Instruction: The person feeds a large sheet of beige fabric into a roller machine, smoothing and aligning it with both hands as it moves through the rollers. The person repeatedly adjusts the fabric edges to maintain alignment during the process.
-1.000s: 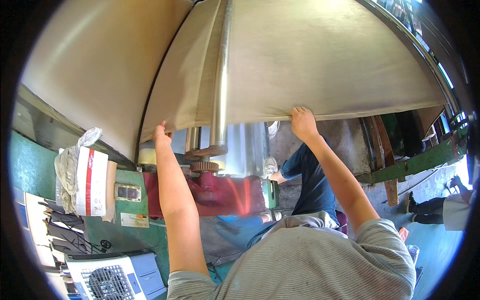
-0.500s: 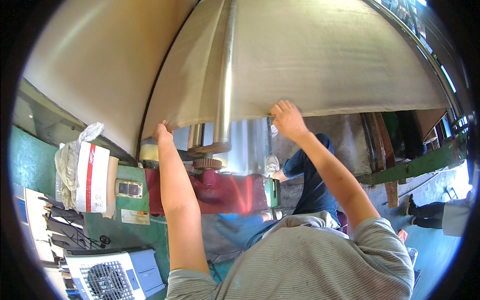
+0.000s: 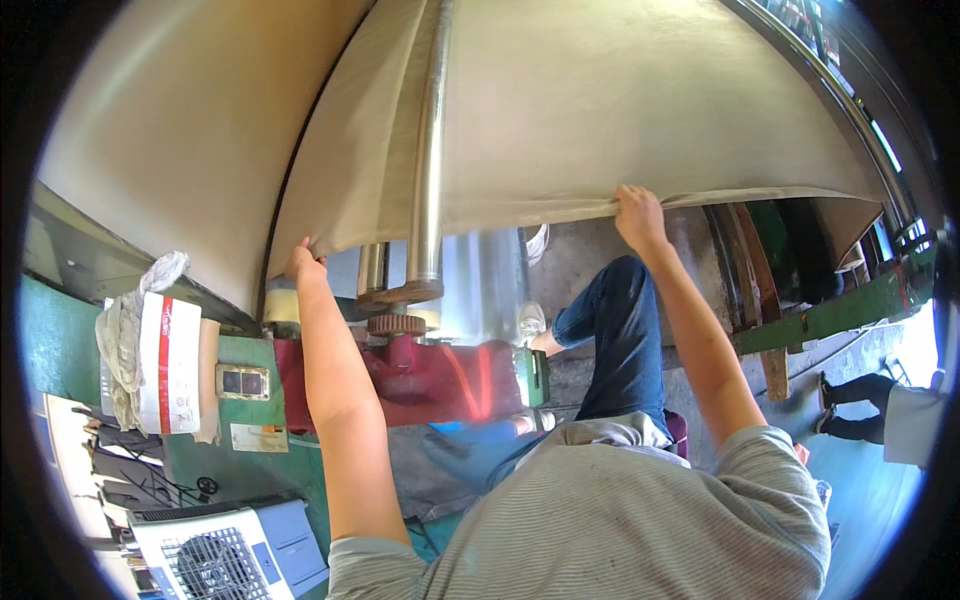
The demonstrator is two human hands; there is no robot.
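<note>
A wide beige sheet of fabric (image 3: 600, 110) runs over the machine, passing a shiny metal roller bar (image 3: 428, 150). Its near edge hangs toward me. My right hand (image 3: 640, 213) is closed on that edge, bunching it into a fold right of the bar. At the left end of the same edge, my left hand (image 3: 306, 260) pinches the fabric near its corner, beside the large drum (image 3: 180, 130). Below the bar's end sits a toothed gear (image 3: 397, 324) on a red machine housing (image 3: 420, 385).
A white box (image 3: 168, 365) with a rag (image 3: 128, 345) on it stands at the left, near a switch panel (image 3: 243, 381). A grey-white air cooler (image 3: 215, 560) is at lower left. Another person's legs (image 3: 855, 400) show at far right, beyond a green beam (image 3: 840, 318).
My right hand has moved right along the fabric edge and now bunches it. My left hand keeps hold at the left end. The whole view has shifted slightly.
</note>
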